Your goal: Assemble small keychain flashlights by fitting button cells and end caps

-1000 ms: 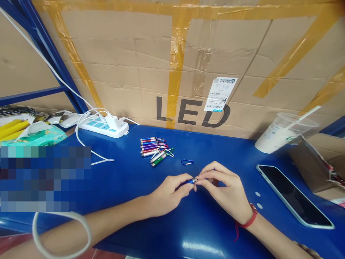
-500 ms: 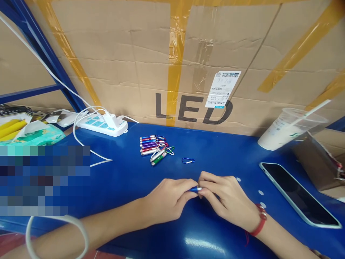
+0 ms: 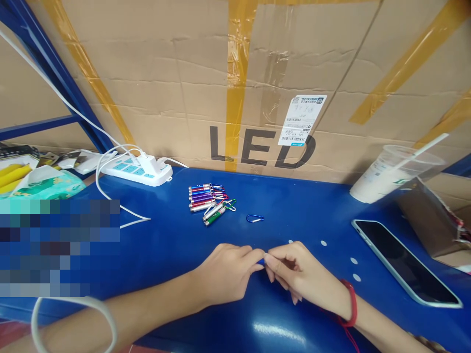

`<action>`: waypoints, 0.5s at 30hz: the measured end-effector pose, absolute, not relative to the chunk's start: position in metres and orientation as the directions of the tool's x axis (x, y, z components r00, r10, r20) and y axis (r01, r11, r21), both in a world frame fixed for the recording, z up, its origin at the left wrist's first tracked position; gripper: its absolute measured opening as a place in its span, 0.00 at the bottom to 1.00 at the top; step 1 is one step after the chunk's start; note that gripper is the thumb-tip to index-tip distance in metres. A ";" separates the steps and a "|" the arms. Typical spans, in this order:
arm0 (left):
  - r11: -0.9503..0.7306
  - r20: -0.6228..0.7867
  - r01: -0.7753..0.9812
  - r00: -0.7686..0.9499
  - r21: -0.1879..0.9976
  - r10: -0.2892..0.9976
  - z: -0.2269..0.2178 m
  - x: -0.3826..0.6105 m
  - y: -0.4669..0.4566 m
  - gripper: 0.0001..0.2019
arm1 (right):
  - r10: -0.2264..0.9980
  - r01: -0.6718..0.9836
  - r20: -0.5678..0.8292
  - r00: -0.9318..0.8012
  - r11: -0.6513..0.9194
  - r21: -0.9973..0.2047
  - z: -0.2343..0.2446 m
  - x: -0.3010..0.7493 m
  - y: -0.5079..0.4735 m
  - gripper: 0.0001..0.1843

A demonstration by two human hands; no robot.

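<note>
- Left hand (image 3: 228, 272): clamped on the blue piece (image 3: 261, 262) between thumb and curled index; only a blue sliver shows.
- Right hand (image 3: 300, 274): thumb and index pinched at the piece's right end, other fingers loosely curled. Can't tell if a smaller part sits between the tips.
- Hands meet at the piece, just above the table (image 3: 176, 245).
- Technique, my take: left as the fixed vise, right does the fine work. Keep both pinches in line with the piece; off-axis push would likely skew a small fit. Light fingertip force, wrists low.
- Smooth surface probably lets small parts roll, so work low over it.
- Penlights (image 3: 201, 199): beyond the left hand, side by side; slim metallic cylinders in blue, purple, red, silver, green, with clips at their right ends.
- Loose clip (image 3: 255, 218): beyond where the hands meet; blue, rounded loop, silvery gate.
- Discs (image 3: 353, 261): flat, pale, round, beyond and right of the right hand. Material unclear.
- Phone (image 3: 406, 262): right of the right hand; glossy black slab, pale rim.
- Table: glossy blue, strong glare below the right hand.
</note>
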State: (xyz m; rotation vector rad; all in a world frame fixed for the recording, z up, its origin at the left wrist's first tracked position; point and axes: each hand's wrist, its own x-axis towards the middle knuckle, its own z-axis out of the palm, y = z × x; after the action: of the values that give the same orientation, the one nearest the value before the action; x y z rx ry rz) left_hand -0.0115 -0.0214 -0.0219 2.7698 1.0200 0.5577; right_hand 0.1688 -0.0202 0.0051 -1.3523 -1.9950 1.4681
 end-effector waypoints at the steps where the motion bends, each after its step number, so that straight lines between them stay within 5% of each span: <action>1: -0.764 0.307 0.597 0.700 0.245 0.645 -0.022 -0.012 -0.020 0.12 | 0.818 0.483 -0.297 -0.493 -0.026 -0.875 0.005 0.169 -0.020 0.24; 11: -0.626 0.257 0.560 0.599 0.542 0.758 -0.015 -0.010 -0.019 0.11 | 0.841 0.422 -0.204 -0.502 0.033 -0.906 0.009 0.174 -0.011 0.25; 15: -0.656 0.267 0.585 0.615 0.477 0.742 -0.021 -0.009 -0.018 0.12 | 0.824 0.486 -0.184 -0.536 0.123 -0.865 0.008 0.175 -0.009 0.24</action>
State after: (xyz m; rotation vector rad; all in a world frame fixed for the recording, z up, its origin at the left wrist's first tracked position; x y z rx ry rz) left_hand -0.0095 -0.0180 -0.0206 2.4993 1.0668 0.6396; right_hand 0.1753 -0.0089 0.0081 -1.2735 -2.0669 1.3794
